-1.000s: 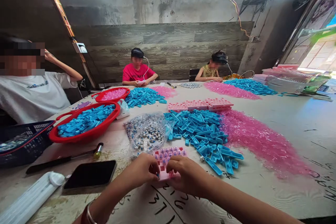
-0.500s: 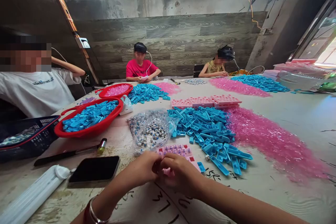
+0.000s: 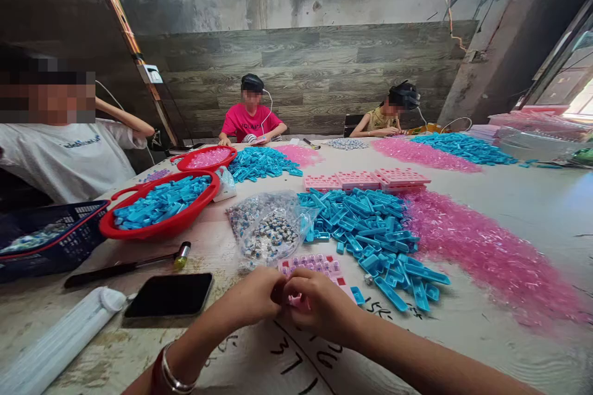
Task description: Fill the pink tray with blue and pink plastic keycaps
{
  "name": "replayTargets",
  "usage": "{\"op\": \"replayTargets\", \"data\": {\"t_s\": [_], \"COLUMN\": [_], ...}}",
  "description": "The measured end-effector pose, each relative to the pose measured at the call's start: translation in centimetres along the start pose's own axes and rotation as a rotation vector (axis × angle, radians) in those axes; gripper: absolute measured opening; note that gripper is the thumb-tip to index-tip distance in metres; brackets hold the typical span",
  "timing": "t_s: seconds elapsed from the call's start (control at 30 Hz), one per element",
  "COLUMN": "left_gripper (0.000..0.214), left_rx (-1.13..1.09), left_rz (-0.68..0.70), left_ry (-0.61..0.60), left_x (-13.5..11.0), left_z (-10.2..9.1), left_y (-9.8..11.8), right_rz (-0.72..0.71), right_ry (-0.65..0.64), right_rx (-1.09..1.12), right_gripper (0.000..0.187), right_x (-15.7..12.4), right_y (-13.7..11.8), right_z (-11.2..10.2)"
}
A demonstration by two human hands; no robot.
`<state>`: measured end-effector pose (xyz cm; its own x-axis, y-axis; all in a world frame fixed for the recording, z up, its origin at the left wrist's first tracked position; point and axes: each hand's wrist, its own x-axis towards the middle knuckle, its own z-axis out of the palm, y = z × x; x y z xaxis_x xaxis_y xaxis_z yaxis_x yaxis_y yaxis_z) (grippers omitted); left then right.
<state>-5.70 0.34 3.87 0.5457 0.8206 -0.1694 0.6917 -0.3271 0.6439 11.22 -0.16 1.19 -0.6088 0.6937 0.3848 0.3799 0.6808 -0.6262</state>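
My left hand [image 3: 260, 294] and my right hand [image 3: 319, 307] meet over the near end of a pink tray [image 3: 346, 287]. Their fingers are bent and pressed together, and the fingertips mostly hide whatever is between them. A bit of pink shows through the gap of the right hand; I cannot tell whether it is the tray or a loose piece. Rows of small clear-purple pieces [image 3: 315, 263] sit in the tray. Close beyond lies a clear plastic bag [image 3: 271, 231] of small metallic and blue parts. Blue plastic pieces [image 3: 365, 222] are heaped right of it.
Clear pink pieces [image 3: 482, 259] spread to the right. Pink trays [image 3: 361, 181] stand behind the blue heap. Leftward are a phone [image 3: 170, 296], a hammer [image 3: 180, 256], a white tube [image 3: 65, 339], a red basket [image 3: 157, 234] and a dark basket [image 3: 88, 234]. Several co-workers sit around the table.
My hands keep nearly the same pose, fingers together over the tray. The view has shifted slightly. Across the table, the co-worker in the pink shirt has moved their hands apart.
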Motion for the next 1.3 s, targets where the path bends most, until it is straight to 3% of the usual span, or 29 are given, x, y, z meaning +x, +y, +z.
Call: {"op": "replayTargets", "data": {"t_s": [0.37,0.73,1.03,1.3], "left_gripper": [0.003,0.007,0.004,0.015], "left_rx": [-0.013,-0.033,-0.002,-0.052], "left_rz": [0.022,0.008,-0.033,-0.038], "left_ry": [0.014,0.037,0.017,-0.002], "left_x": [-0.55,-0.67,-0.69,-0.31], "left_z": [-0.53,-0.59,-0.48,-0.31], "left_y": [0.71,0.46,0.67,-0.08], "right_rz": [-0.003,-0.002,0.016,-0.044], "right_ry": [-0.074,-0.02,-0.049,-0.103], "right_rx": [-0.025,-0.007,-0.001,-0.005], "right_gripper": [0.015,0.014,0.015,0.011], "right_x": [0.02,0.18,0.38,0.47], "right_y": [-0.23,-0.2,0.09,0.62], "right_z": [-0.42,-0.4,-0.13,-0.68]}}
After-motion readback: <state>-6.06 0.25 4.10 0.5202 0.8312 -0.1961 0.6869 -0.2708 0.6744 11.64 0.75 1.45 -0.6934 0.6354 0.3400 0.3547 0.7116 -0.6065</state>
